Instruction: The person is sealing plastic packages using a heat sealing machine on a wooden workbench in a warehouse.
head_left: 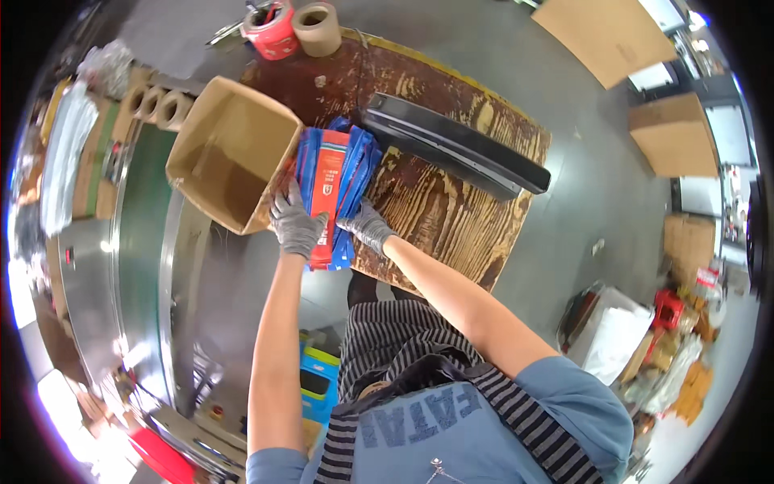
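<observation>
A loose stack of long, flat blue packets [355, 173], with a red one [330, 173] on top, lies at the near left part of the worn wooden table. My left hand [296, 224], in a grey knit glove, is closed on the stack's left edge, its thumb over the red packet. From the right, my right hand [368, 227], gloved alike, grips the blue edges low on the pile. Its fingertips are partly hidden by the packets. Just left of the stack, an open cardboard box [230, 149] tilts with its mouth toward me; no contents show.
A long black device [455, 145] lies across the worn tabletop [435, 214]. At the far edge are a tape roll [317, 31] and a red tub [272, 32] with tools. A green-topped conveyor [149, 202] runs at left. Cartons [673, 137] and piled packaging stand at right.
</observation>
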Tool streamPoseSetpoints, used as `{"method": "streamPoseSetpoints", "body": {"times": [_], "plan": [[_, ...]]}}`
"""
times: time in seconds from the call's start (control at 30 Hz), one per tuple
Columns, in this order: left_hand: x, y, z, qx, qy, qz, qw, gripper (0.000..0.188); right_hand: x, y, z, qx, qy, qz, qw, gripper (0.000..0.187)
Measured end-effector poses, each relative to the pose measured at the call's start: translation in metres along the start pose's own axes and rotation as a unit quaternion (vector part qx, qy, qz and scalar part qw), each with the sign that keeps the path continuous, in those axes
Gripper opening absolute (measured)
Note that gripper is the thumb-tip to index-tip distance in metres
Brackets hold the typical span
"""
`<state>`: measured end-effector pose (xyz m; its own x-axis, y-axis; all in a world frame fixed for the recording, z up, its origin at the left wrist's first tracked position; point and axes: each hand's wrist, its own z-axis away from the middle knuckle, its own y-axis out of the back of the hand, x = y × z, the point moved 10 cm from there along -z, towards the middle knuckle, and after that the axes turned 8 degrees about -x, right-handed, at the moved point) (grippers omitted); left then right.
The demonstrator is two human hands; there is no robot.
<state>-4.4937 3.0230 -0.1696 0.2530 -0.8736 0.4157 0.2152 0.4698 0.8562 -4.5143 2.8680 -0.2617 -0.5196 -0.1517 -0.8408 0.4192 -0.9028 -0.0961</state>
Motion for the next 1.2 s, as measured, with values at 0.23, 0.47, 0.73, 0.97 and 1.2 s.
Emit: {"method": "streamPoseSetpoints", "body": {"times": [0.23, 0.47, 0.73, 0.97, 1.2], "plan": [[0.034, -0.007, -0.005, 0.19, -0.09, -0.199, 0.957, 0.097, 0.029, 0.022, 0.003, 0.145, -0.086, 0.079, 0.982, 0.069], [0.022, -0.004, -0.012, 0.089, -0.06, -0.144, 0.984, 0.058, 0.046, 0.032, 0.021, 0.194, -0.062, -0.013, 0.979, 0.059], [0.075, 0.015, 0.047, -0.098, -0.157, 0.275, 0.944, 0.023, -0.144, 0.071, 0.13, 0.231, 0.242, -0.33, 0.883, 0.037], [0.148, -0.032, 0.094, -0.148, -0.218, 0.371, 0.89, 0.028, -0.163, 0.113, 0.191, 0.033, 0.205, -0.275, 0.939, 0.025], [0.25, -0.021, 0.137, 0.124, -0.26, 0.12, 0.95, 0.047, -0.126, 0.182, 0.252, 0.123, 0.194, -0.308, 0.923, 0.068]]}}
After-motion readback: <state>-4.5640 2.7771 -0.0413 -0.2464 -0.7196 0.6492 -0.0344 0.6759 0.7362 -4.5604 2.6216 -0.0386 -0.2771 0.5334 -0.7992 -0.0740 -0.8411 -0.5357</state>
